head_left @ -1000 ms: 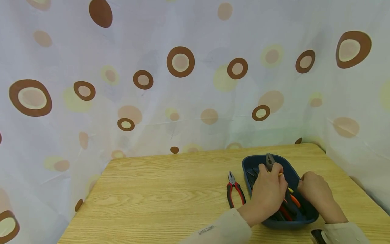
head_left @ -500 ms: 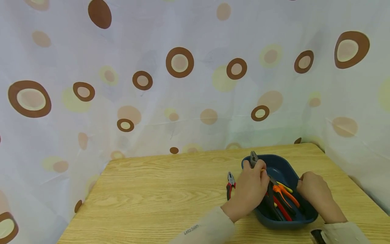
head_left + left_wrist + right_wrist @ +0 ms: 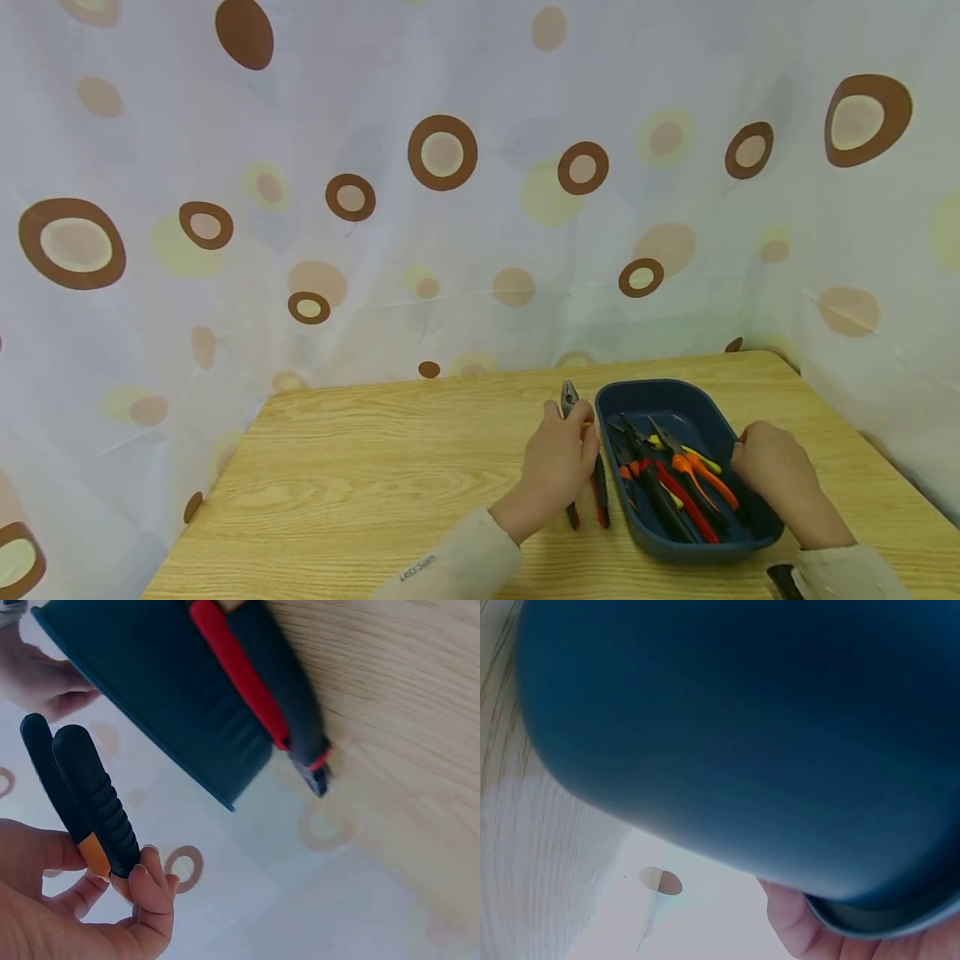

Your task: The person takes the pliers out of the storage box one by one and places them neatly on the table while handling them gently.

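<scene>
My left hand (image 3: 557,457) pinches a pair of pliers (image 3: 570,397) just left of the blue basin, grey jaws pointing away. In the left wrist view its dark handles (image 3: 90,795) with orange near the pivot stick out from the fingers (image 3: 154,889). Red-and-black pliers (image 3: 602,496) lie on the table below that hand, partly hidden by it. My right hand (image 3: 776,468) grips the right rim of the blue basin (image 3: 675,387); the right wrist view shows its fingers (image 3: 855,949) curled at the rim.
Several pliers with orange (image 3: 701,475), red (image 3: 693,508) and black handles lie heaped in the basin. It stands on the right part of the wooden table (image 3: 405,467). A patterned curtain (image 3: 480,233) hangs behind the table and along its right side.
My left hand has carried the pliers leftward out of the basin, over to the red-and-black pair. More of the basin's contents show. The right hand has stayed at the rim.
</scene>
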